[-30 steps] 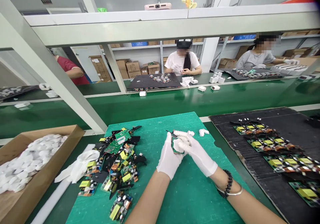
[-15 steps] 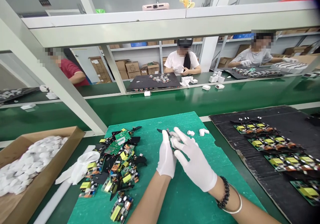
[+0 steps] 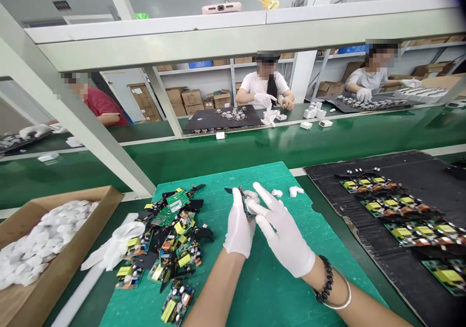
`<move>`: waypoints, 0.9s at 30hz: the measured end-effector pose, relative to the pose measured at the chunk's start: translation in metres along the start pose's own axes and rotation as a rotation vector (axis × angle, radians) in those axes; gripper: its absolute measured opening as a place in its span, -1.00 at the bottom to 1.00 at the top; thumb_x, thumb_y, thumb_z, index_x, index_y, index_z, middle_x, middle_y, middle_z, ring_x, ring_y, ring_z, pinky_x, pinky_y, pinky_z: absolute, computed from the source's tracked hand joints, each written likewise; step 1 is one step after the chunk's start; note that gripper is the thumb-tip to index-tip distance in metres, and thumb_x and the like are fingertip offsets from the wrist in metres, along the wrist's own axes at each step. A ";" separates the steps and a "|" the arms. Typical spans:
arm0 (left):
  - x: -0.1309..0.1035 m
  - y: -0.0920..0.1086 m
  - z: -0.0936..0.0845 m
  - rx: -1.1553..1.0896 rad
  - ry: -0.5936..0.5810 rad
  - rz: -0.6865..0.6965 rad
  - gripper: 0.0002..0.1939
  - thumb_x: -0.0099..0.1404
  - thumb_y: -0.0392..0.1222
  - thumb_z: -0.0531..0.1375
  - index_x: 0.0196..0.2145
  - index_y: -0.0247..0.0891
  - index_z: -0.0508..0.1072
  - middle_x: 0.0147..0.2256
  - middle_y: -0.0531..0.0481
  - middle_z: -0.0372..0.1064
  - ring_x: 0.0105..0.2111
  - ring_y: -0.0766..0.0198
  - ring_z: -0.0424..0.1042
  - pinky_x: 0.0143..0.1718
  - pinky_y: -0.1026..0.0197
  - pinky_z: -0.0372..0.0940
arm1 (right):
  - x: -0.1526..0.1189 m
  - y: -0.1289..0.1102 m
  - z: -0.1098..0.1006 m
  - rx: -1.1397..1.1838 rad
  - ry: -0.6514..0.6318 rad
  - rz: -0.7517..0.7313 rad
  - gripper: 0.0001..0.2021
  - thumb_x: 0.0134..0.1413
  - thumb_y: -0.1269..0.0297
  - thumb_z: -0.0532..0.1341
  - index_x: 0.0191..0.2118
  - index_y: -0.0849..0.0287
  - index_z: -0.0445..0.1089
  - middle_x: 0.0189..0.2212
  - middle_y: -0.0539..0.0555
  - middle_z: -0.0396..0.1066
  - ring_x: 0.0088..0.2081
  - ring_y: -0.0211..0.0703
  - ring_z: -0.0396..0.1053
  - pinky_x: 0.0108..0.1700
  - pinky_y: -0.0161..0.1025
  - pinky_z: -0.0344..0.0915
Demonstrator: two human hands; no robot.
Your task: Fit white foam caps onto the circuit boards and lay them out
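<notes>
My left hand [image 3: 239, 222], white-gloved, is closed round a small circuit board [image 3: 249, 209] that stands on edge above the green mat [image 3: 291, 273]. A dark flap sticks out beyond its fingertips, and most of the board is hidden. My right hand [image 3: 282, 227], also gloved, reaches across from the right with fingers spread, some of their tips at the board's face. Just past the right fingertips lie small white pieces [image 3: 296, 191]. Left of my left hand is a pile of circuit boards [image 3: 178, 227] with yellow transformers and black flaps.
At far left stands a cardboard box [image 3: 91, 215] of white pieces, with a loose white glove [image 3: 116, 244] beside it. On the right, a black board [image 3: 349, 268] bears rows of circuit boards [image 3: 424, 232]. Beyond the green conveyor belt [image 3: 233, 154], several people work behind a metal frame.
Both my hands have shifted slightly left with the board still in the left one. My right fingers have moved a little against it. Across the belt, co-workers' hands and white casings have moved.
</notes>
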State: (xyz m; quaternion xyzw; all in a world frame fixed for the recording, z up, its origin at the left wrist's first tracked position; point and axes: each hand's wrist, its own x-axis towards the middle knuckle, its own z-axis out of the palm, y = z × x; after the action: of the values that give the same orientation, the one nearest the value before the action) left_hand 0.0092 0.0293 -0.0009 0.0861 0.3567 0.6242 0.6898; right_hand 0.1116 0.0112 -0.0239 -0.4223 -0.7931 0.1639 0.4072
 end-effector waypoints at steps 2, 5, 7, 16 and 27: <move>0.000 0.000 0.001 0.009 0.009 -0.006 -0.65 0.06 0.11 0.12 -0.47 -0.27 0.33 -0.56 0.08 0.26 -0.51 0.37 0.32 -0.43 0.36 0.23 | 0.000 -0.001 0.001 0.038 -0.027 0.022 -0.63 0.17 0.29 -0.07 0.10 -0.04 0.13 0.21 -0.06 -0.16 0.20 -0.06 -0.12 0.19 0.02 -0.14; 0.000 -0.001 0.002 0.026 0.036 0.012 -0.63 0.08 0.13 0.09 -0.49 -0.29 0.33 -0.56 0.05 0.28 -0.49 0.34 0.33 -0.45 0.35 0.23 | 0.000 -0.002 0.002 0.174 -0.041 0.044 -0.64 0.18 0.26 -0.08 0.09 -0.08 0.12 0.20 -0.10 -0.12 0.19 -0.07 -0.11 0.20 0.01 -0.15; 0.001 -0.003 0.000 0.040 0.053 0.028 -0.62 0.07 0.13 0.10 -0.50 -0.30 0.33 -0.56 0.04 0.29 -0.48 0.33 0.35 -0.45 0.34 0.24 | 0.000 -0.003 0.003 0.277 -0.055 0.067 -0.64 0.19 0.24 -0.09 0.10 -0.09 0.11 0.20 -0.11 -0.11 0.19 -0.09 -0.10 0.20 -0.02 -0.13; 0.003 -0.006 -0.006 0.044 0.077 0.083 -0.60 0.06 0.13 0.11 -0.45 -0.32 0.35 -0.52 0.02 0.32 -0.46 0.31 0.37 -0.40 0.31 0.27 | -0.003 -0.009 0.003 0.433 -0.093 0.143 -0.64 0.18 0.20 -0.06 0.09 -0.07 0.12 0.21 -0.12 -0.16 0.20 -0.08 -0.15 0.22 -0.04 -0.19; -0.001 0.001 -0.002 0.038 0.116 0.090 -0.65 0.06 0.11 0.12 -0.43 -0.26 0.37 -0.54 0.03 0.33 -0.46 0.31 0.34 -0.41 0.33 0.25 | 0.002 -0.007 0.002 0.506 -0.028 0.124 -0.66 0.18 0.23 -0.06 0.08 -0.07 0.14 0.17 -0.11 -0.03 0.18 -0.14 -0.07 0.22 -0.09 -0.16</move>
State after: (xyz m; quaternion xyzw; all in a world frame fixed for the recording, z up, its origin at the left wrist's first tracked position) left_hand 0.0068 0.0278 -0.0012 0.0789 0.4034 0.6517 0.6374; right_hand 0.1062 0.0089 -0.0201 -0.3523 -0.7052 0.3874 0.4781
